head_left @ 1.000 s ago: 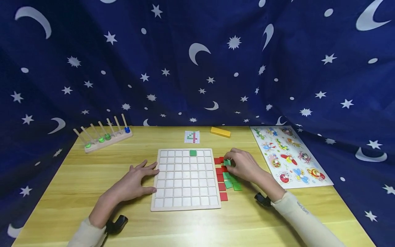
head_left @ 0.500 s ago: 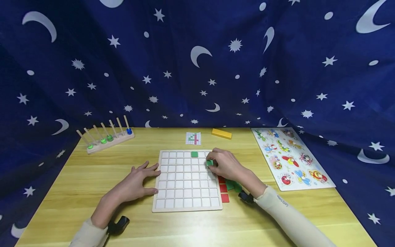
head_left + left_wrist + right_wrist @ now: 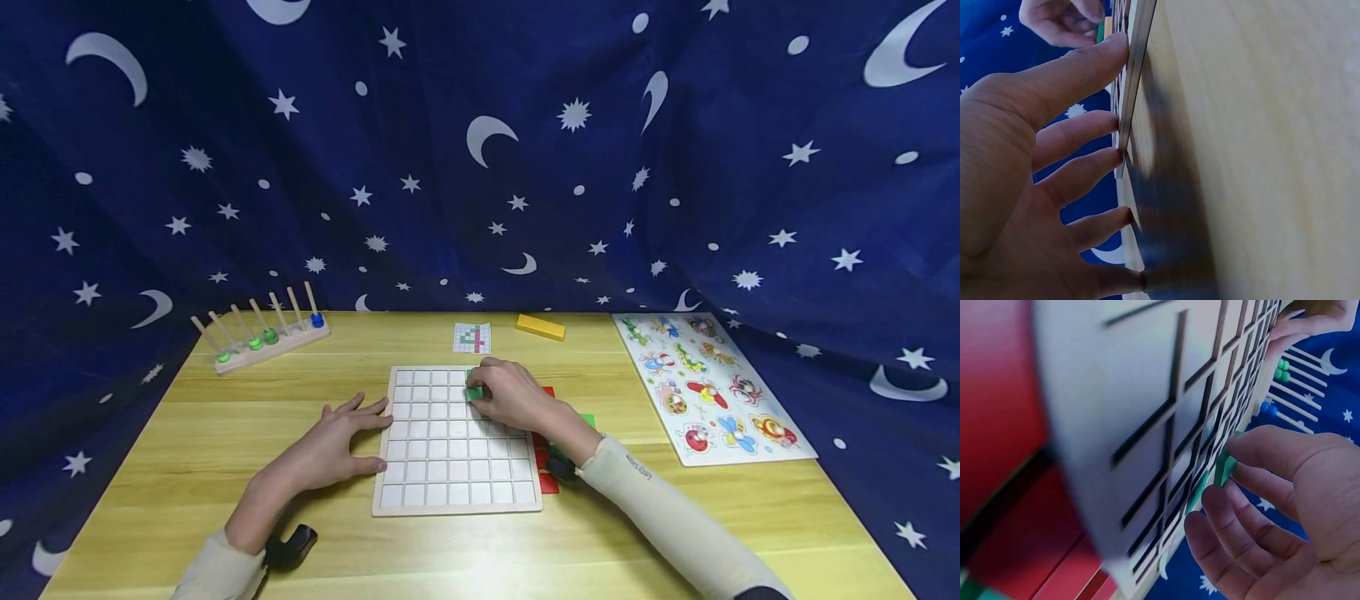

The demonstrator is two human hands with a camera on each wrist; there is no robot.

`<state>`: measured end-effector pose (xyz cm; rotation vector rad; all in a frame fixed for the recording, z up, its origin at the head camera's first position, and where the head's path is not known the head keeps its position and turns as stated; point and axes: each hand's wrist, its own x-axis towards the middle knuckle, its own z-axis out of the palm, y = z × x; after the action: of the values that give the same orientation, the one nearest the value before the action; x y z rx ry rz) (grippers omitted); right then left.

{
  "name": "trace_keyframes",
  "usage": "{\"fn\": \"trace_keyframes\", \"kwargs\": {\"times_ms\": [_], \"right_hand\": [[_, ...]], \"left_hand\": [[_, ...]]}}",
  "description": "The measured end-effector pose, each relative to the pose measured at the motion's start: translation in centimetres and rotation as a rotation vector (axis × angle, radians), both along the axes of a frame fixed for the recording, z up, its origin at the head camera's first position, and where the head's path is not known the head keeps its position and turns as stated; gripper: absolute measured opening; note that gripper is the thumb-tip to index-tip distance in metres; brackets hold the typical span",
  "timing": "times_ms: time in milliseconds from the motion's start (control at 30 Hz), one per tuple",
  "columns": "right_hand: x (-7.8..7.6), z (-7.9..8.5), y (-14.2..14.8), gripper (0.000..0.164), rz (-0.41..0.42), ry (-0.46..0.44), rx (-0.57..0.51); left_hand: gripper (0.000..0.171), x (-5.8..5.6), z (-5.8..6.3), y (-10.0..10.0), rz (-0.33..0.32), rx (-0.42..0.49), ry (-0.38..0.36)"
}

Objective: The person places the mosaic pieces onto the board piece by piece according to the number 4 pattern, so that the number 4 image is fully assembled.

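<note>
A white gridded wooden board (image 3: pixel 442 471) lies flat on the table. My right hand (image 3: pixel 510 393) is over its upper part and pinches a green square tile (image 3: pixel 1225 467) between thumb and fingers. Close under those fingers, another green tile (image 3: pixel 1197 490) sits in a top-row cell, partly hidden by the hand in the head view. My left hand (image 3: pixel 330 442) rests at the board's left edge with fingers spread. In the left wrist view its thumb and some fingertips touch the board's side.
Red tiles (image 3: pixel 550 483) and green tiles (image 3: pixel 588 419) lie right of the board, partly under my right arm. Behind it are a small pattern card (image 3: pixel 472 338) and a yellow block (image 3: pixel 540 327). A peg rack (image 3: pixel 273 346) stands back left; an insect picture board (image 3: pixel 712 392) lies right.
My right hand has picked up a green tile from the pile and carried it left across the board to just below the green tile in the top row. My left hand has stayed in place.
</note>
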<state>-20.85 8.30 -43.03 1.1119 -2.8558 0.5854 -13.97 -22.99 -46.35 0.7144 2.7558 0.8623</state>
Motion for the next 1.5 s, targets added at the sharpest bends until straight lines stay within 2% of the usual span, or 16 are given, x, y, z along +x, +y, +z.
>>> {"fn": "trace_keyframes", "kwargs": {"times_ms": [333,567,833,967,1133,1333,1500], "right_hand": [[-1.1,-0.6,-2.0,0.013,0.014,-0.034,0.036],[-1.5,-0.4,-2.7,0.012,0.032,-0.051,0.04],[-1.4,-0.4,-3.0,0.015,0.004,-0.13,0.031],[-1.4,0.2,-2.2,0.02,-0.016,-0.135,0.005],[-0.9,1.7,-0.2,0.019,-0.031,-0.089,-0.036],[-0.1,2.8,2.6,0.019,-0.075,-0.05,-0.015],[0.5,3.1,4.8,0.019,-0.096,-0.043,0.004]], "left_hand": [[0.063,-0.1,-0.1,0.1,0.0,-0.011,-0.001],[0.063,0.0,0.0,0.0,0.013,-0.015,-0.008],[0.062,0.1,0.0,-0.1,0.008,-0.001,-0.014],[0.062,0.0,0.0,0.0,0.006,-0.003,-0.008],[0.062,-0.1,0.0,0.1,0.002,-0.002,-0.003],[0.062,-0.1,0.0,0.1,0.008,-0.004,-0.008],[0.062,0.0,0.1,0.0,0.005,-0.006,-0.01]]}}
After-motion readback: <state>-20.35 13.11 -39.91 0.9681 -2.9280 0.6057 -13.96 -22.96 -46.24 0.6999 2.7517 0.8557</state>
